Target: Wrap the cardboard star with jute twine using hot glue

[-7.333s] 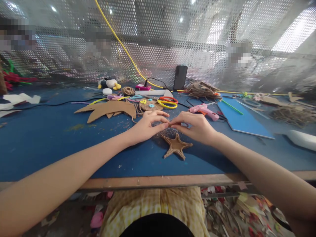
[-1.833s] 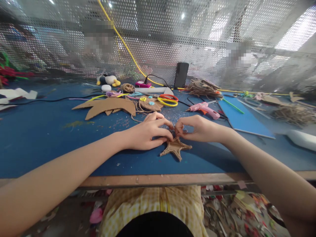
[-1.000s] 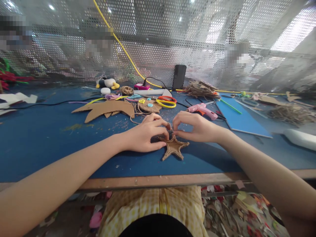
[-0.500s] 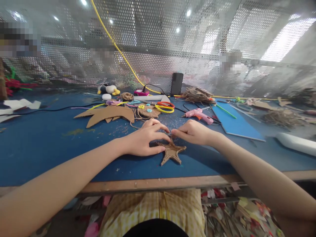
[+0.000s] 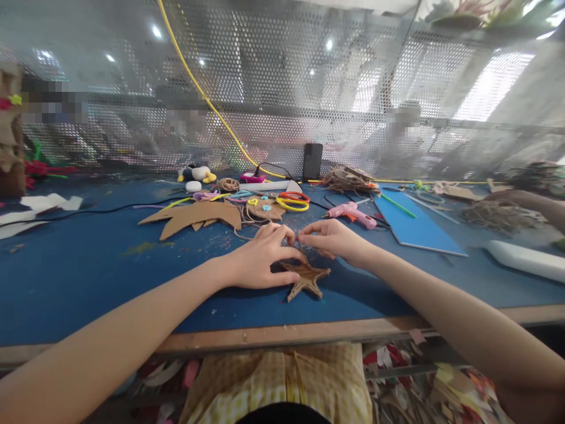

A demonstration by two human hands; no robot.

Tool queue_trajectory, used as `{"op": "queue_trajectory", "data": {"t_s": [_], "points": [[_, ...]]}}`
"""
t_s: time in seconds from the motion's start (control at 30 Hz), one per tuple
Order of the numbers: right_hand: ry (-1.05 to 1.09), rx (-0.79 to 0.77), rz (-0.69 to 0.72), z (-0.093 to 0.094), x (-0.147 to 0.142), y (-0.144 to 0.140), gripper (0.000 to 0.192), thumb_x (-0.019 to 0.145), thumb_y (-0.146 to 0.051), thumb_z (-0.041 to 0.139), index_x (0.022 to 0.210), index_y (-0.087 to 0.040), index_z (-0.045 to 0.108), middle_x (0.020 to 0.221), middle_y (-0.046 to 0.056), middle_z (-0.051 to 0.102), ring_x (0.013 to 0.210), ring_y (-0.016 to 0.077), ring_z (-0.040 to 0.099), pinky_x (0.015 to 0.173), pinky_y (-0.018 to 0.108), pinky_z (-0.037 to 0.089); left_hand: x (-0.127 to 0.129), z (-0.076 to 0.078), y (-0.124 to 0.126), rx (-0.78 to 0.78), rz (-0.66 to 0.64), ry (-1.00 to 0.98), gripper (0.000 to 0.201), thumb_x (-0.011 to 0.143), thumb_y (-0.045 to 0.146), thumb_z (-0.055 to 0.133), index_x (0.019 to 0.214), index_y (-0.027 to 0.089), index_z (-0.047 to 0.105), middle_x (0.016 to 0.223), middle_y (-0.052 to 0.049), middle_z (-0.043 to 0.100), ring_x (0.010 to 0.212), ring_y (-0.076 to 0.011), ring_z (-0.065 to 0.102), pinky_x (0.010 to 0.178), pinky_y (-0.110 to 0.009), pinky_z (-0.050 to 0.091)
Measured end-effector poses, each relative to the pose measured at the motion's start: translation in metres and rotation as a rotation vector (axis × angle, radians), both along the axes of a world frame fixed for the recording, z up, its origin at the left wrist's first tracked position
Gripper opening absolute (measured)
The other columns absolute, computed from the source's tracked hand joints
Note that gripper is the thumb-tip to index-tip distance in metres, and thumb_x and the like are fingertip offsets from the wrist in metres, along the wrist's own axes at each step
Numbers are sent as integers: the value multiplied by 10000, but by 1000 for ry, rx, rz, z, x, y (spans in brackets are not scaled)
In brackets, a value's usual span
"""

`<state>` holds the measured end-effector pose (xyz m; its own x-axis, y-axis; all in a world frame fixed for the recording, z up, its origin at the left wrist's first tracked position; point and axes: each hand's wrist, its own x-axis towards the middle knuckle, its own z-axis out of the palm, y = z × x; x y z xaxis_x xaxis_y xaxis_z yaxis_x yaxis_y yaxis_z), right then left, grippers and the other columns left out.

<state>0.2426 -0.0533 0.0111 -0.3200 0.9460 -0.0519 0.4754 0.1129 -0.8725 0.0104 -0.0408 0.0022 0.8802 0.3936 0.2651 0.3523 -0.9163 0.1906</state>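
Observation:
A small cardboard star [image 5: 308,282], edged with brown cord, lies near the front of the blue table. My left hand [image 5: 265,259] holds it down at its upper left points with thumb and fingers, while the index finger bends up above it. Just above the star's top point, my right hand [image 5: 333,240] pinches with thumb and index finger. What sits in that pinch is too small to make out. The two hands' fingertips nearly meet there. Behind my left hand, a strand of twine [image 5: 239,234] trails from a twine-covered round piece [image 5: 271,211].
Beyond the hands lie cut cardboard [image 5: 198,217], scissors [image 5: 293,201] with red and yellow handles, a pink glue gun [image 5: 353,214] and a blue board [image 5: 419,229]. A phone [image 5: 312,161] stands by the mesh. Another person's arm [image 5: 525,201] reaches in from the right.
My right hand has shifted slightly left and its fingers have loosened from a fist into a fingertip pinch. Another person's arm has appeared at the right. The view has tilted up slightly.

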Motion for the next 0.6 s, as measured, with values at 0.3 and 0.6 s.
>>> {"op": "queue_trajectory", "data": {"t_s": [0.3, 0.6], "points": [[119, 30, 108, -2, -2, -3, 339, 790, -456, 743, 913, -141, 714, 539, -76, 529, 416, 39, 376, 400, 189, 286, 7, -8, 6, 54, 193, -319, 218, 952, 371, 610, 851, 188, 673, 939, -54, 615, 987, -236, 509, 951, -405, 431], [-38, 72, 111, -7, -7, -3, 301, 772, -428, 746, 889, -153, 707, 506, -73, 545, 398, 63, 444, 398, 190, 340, 9, -14, 13, -128, 274, -379, 305, 939, 476, 601, 836, 221, 732, 996, -46, 678, 1021, -242, 553, 1004, -434, 442]]}}
